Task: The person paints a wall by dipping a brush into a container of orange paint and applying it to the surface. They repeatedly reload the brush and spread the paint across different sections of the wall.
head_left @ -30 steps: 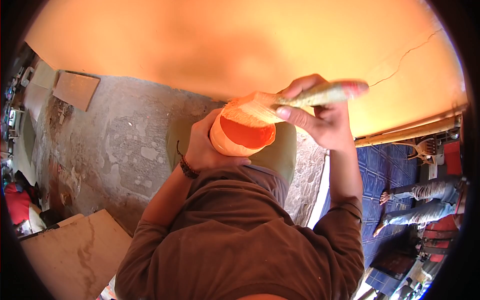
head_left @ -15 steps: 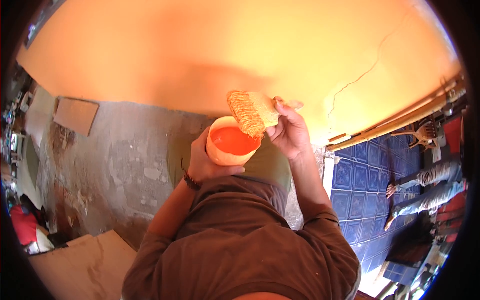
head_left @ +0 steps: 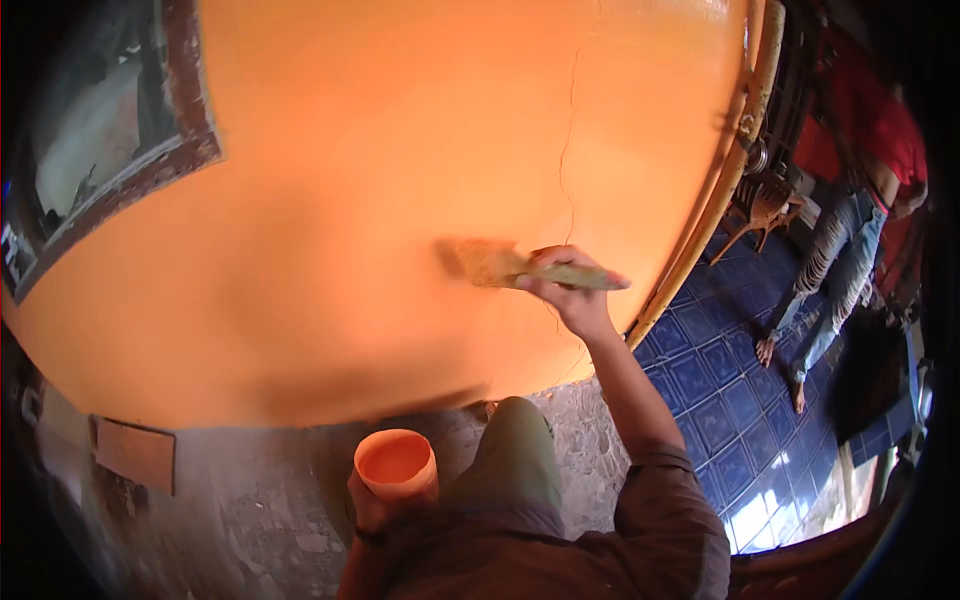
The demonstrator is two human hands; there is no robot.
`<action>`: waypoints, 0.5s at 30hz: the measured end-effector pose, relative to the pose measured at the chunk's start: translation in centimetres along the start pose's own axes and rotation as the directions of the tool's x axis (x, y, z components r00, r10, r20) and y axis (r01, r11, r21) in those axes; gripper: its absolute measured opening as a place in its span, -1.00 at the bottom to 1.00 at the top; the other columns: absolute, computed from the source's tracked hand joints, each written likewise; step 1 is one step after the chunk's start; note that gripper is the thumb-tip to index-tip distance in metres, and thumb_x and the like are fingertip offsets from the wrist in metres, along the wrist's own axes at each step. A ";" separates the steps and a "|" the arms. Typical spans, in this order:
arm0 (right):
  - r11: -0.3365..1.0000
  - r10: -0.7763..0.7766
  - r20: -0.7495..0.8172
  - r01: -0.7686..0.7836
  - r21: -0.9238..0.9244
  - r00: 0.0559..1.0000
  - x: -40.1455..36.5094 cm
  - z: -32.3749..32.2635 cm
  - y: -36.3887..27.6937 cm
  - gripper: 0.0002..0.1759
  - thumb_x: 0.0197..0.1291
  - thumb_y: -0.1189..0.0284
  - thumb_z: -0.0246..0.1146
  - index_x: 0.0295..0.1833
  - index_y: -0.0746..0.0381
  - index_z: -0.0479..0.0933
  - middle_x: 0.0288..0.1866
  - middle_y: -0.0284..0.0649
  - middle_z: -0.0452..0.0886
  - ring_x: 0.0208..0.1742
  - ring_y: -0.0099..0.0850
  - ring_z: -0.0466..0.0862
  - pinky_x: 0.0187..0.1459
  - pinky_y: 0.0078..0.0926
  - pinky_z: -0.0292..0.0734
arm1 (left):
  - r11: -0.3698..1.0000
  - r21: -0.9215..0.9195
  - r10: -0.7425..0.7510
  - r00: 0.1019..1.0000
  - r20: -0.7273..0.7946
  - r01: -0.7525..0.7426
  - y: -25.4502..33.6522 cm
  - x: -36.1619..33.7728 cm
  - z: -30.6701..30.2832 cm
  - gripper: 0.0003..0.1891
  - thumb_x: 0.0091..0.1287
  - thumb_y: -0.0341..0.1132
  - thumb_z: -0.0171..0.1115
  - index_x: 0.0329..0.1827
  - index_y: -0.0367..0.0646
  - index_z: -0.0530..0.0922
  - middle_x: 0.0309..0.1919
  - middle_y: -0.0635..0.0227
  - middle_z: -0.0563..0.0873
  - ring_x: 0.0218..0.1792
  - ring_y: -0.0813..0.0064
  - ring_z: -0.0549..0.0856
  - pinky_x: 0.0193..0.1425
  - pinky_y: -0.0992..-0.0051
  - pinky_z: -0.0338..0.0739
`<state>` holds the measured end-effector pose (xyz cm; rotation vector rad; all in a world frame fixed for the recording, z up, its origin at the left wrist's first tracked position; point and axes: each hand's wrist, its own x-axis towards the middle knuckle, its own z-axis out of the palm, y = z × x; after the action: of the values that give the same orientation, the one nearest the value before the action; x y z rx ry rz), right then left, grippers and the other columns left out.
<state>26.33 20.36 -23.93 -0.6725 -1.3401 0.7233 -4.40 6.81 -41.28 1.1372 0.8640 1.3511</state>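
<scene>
My right hand [head_left: 567, 287] grips a wide paintbrush [head_left: 490, 262] by its handle, fingers wrapped round it. The bristles are orange with paint and lie right at the orange wall [head_left: 380, 200], left of a thin crack [head_left: 566, 170]. Low at my left side, my left hand [head_left: 367, 505] is closed round an orange cup [head_left: 412, 482] that holds orange paint. The cup is upright with its opening towards me. Part of the left hand is hidden behind the cup.
A brown-framed window [head_left: 160, 165] is at upper left. A bamboo pole [head_left: 712, 215] runs along the wall's right edge. Beyond it, a person in torn jeans [head_left: 835, 250] stands on blue tiles [head_left: 715, 385] near a wooden chair [head_left: 762, 210]. A flat board [head_left: 133, 455] lies on the rough floor.
The brush has gone from over the cup to the wall. My left hand has lowered with the cup, and the view has tilted up, showing the window and more of the other person.
</scene>
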 end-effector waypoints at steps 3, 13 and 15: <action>0.862 -0.246 0.405 0.390 -0.325 0.881 -0.3 -1.0 2.8 -0.75 -0.01 0.61 0.31 -0.17 0.19 0.51 -0.20 -0.25 0.60 -0.25 -0.41 0.64 -0.23 -0.54 0.55 | 0.996 0.082 0.019 0.999 0.031 -0.022 0.3 0.2 0.2 -0.49 0.05 -0.22 0.36 0.04 -0.29 0.46 -0.12 0.23 0.64 -0.09 0.44 0.63 -0.04 0.40 0.55; 0.506 -0.370 0.772 0.809 -0.299 0.517 15.0 -2.1 -13.3 -0.72 0.09 0.50 0.20 -0.05 0.28 0.50 -0.14 -0.22 0.57 -0.10 -0.42 0.58 -0.10 -0.58 0.50 | 0.940 0.341 0.004 1.000 0.024 -0.012 3.3 0.5 2.1 -0.43 0.31 0.05 -0.10 0.12 -0.32 0.40 -0.04 0.04 0.58 -0.01 0.18 0.60 0.01 0.17 0.54; -0.388 -0.641 0.760 0.810 -0.439 0.105 17.3 0.6 -20.5 -0.85 0.01 0.57 0.28 -0.25 0.28 0.52 -0.37 -0.27 0.60 -0.33 -0.55 0.60 -0.30 -0.71 0.48 | 0.904 0.403 0.118 0.989 0.084 -0.142 3.6 0.6 2.6 -0.50 0.28 -0.05 0.03 0.08 -0.32 0.43 -0.07 0.09 0.61 -0.04 0.25 0.62 -0.02 0.23 0.57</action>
<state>28.78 21.37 2.74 -0.2049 -1.8943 -1.3927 -2.92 6.64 -37.11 1.5742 1.0761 1.2690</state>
